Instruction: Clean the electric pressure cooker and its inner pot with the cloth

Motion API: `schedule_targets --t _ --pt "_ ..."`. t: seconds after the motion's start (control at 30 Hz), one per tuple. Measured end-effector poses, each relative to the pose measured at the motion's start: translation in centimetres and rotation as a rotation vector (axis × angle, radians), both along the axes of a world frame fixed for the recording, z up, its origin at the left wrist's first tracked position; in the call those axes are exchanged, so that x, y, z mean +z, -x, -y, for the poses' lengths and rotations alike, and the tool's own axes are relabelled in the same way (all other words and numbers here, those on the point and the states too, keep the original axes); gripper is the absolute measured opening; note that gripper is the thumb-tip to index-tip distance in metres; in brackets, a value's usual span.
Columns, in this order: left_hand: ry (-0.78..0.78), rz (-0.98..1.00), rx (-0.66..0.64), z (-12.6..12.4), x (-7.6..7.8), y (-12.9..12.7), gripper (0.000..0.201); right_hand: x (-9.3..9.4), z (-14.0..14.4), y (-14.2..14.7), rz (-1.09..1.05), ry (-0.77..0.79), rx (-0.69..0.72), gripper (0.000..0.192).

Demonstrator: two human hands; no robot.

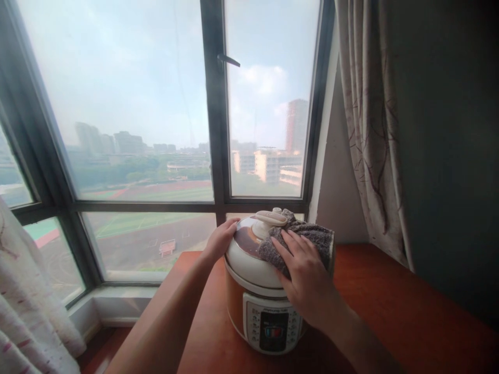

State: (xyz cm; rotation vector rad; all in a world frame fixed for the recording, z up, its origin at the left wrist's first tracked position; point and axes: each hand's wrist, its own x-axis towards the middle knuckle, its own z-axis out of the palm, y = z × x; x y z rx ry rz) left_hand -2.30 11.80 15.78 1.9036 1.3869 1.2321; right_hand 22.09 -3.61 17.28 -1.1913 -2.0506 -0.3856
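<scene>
Wiping step in hand, by the look of it: right hand point(307, 278) lies flat on a grey cloth point(302, 239), fingers spread wide and pressing it onto the lid point(249, 249) of the pressure cooker point(261, 291). Cloth sits bunched over the lid's right half, up against the cream handle knob point(271, 217) at top centre. Left hand point(220, 240) braces the lid's left rim, fingers loosely curled over the edge, holding nothing else.

Cooker stands on the red-brown worktop point(390, 301), near its back left end by the window, control panel point(274, 326) facing the camera.

Next move, judged: cloth has to get past the knob to reach the bare brown part of the lid on the left, so the right hand must lift or steer round it; left hand sits right on that part and would need to shift.

Around: big window point(148, 119) with dark frame and latch handle point(228, 59) behind, patterned curtain point(368, 130) at right, another curtain point(27, 301) at lower left. Nothing else on the worktop near the cooker, only the knob stands in the cloth's way
</scene>
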Motion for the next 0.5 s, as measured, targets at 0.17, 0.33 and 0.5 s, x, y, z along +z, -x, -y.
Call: schedule_targets --t 0.17,0.33,0.5 --pt "0.007 0.024 -0.012 0.0 0.0 0.1 0.046 -0.7 1.1 -2.0 0.059 0.004 0.121 0.064" --pt "0.013 0.043 -0.001 0.2 0.0 0.1 0.048 -0.6 0.4 -3.5 0.005 0.062 0.120 0.063" --pt "0.020 0.032 0.001 0.4 0.3 0.0 0.048 0.0 -3.2 -4.5 -0.137 0.172 0.033 0.055"
